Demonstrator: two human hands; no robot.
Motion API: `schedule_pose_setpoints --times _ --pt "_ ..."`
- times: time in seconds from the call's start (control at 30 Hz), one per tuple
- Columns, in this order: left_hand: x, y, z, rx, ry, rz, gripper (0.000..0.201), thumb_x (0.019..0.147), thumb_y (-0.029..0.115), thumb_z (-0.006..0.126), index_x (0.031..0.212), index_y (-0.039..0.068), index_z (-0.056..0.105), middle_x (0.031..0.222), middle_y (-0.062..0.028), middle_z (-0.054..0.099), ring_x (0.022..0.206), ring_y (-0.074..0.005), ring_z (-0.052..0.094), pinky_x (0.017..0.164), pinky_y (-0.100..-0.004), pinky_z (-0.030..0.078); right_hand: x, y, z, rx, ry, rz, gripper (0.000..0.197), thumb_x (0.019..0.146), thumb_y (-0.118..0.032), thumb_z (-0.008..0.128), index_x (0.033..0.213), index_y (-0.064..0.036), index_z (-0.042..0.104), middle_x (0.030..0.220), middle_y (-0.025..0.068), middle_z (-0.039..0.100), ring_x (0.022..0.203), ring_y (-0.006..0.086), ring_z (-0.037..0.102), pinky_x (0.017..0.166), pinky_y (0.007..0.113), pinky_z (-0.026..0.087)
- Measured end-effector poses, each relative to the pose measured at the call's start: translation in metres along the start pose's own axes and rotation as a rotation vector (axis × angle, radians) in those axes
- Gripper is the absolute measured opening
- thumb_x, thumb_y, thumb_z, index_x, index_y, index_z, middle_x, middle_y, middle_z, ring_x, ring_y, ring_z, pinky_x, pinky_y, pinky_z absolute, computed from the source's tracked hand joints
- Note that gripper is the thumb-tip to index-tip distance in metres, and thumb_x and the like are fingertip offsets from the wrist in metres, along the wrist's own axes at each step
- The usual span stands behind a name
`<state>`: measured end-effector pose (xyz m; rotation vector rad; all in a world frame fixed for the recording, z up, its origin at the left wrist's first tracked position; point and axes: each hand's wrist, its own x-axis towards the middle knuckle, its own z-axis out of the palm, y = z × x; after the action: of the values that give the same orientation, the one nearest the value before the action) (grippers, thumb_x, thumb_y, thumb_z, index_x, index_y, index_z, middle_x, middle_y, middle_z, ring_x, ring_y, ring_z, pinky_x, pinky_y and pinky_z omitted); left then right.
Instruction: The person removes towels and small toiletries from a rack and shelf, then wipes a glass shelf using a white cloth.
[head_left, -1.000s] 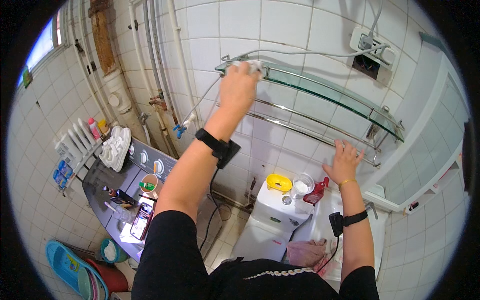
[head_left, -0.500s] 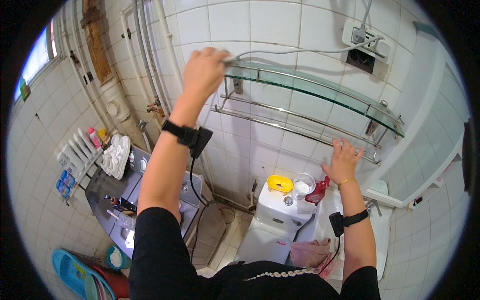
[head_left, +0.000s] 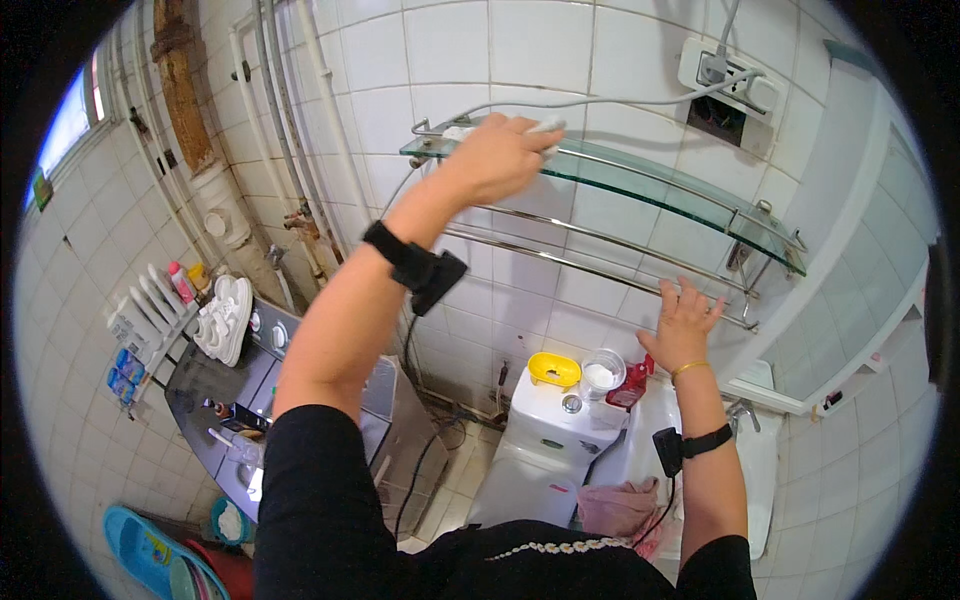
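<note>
My left hand (head_left: 500,158) is closed around a white cloth (head_left: 548,126) and rests on the glass shelf (head_left: 650,198), toward its left end. Part of the cloth sticks out past the fingers on the right, and another white bit shows to the left of the hand. Along the shelf's edge runs a thin metal guard rail; two metal towel bars (head_left: 600,237) hang beneath. My right hand (head_left: 683,322), fingers spread, is near the right end of the lower bar. Whether its fingertips touch the bar I cannot tell.
A grey cable (head_left: 590,102) runs above the shelf to a wall socket (head_left: 735,80). Below stands a toilet (head_left: 555,440), its tank top holding a yellow soap dish (head_left: 554,370), a clear cup (head_left: 603,374) and a red pouch (head_left: 631,384). A mirrored cabinet (head_left: 850,270) is at right.
My left hand has moved right along the glass shelf with the cloth, from beyond its left end onto the glass. My right hand has stayed almost in place.
</note>
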<state>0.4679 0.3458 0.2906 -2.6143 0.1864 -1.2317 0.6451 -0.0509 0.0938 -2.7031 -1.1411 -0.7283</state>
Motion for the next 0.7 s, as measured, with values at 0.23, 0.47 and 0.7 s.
schedule_pose_setpoints --times 0.23,0.47,0.7 --pt "-0.036 -0.053 -0.042 -0.23 -0.189 -0.356 0.066 0.108 -0.006 0.072 0.168 0.019 0.079 0.14 -0.0194 0.084 0.112 -0.0437 0.08 0.105 -0.0531 0.063 0.004 -0.001 0.004 0.02 -0.023 -0.021 0.113 0.08 -0.046 0.109 0.176 -0.021 0.055 0.187 0.018 0.049 0.165 0.0441 0.048 0.143 0.088 0.011" --pt "-0.009 0.004 -0.012 -0.163 -0.055 -0.142 0.065 0.105 -0.009 0.074 0.161 0.022 0.084 0.15 -0.0141 0.083 0.13 -0.0408 0.075 0.113 -0.0499 0.065 0.0 0.008 0.009 -0.006 -0.024 0.012 0.113 0.08 -0.047 0.109 0.177 -0.0215 0.056 0.188 0.0182 0.048 0.166 0.0441 0.048 0.143 0.088 0.011" --pt "-0.024 -0.03 -0.026 -0.364 -0.149 -0.375 0.071 0.104 -0.021 0.065 0.157 0.021 0.087 0.129 -0.0141 0.087 0.112 -0.0335 0.083 0.103 -0.0422 0.069 0.002 0.004 0.007 0.006 -0.008 -0.014 0.115 0.079 -0.047 0.11 0.176 -0.0218 0.056 0.186 0.0171 0.05 0.166 0.0444 0.048 0.143 0.089 0.012"
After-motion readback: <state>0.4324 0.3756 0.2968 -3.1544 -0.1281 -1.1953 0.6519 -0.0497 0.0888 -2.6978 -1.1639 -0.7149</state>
